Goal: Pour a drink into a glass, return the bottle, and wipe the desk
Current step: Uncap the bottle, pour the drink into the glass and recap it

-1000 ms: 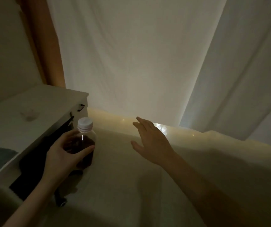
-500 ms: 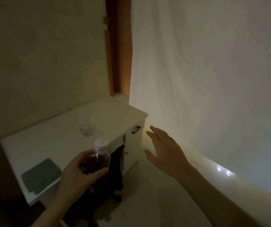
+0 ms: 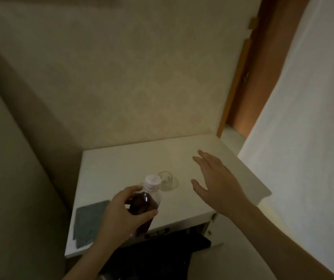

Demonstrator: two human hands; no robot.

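My left hand (image 3: 123, 215) grips a clear plastic bottle (image 3: 145, 201) of dark drink, upright, its white cap on. The bottle hangs over the front part of a white desk (image 3: 125, 164). Just behind the cap stands a small, clear, empty glass (image 3: 167, 179) on the desk top. My right hand (image 3: 216, 182) hovers open over the desk, to the right of the glass, fingers spread and holding nothing. A grey cloth (image 3: 88, 221) lies flat on the desk's front left corner.
The desk stands in a corner against beige walls. A white curtain (image 3: 303, 138) hangs at the right, with a wooden frame (image 3: 246, 77) beside it. Under the desk top a dark opening (image 3: 162, 251) shows, with a cabinet door ajar at the right.
The view has swung left, so the desk now lies straight in front. Both hands now hang over the desk top, the bottle near the glass.
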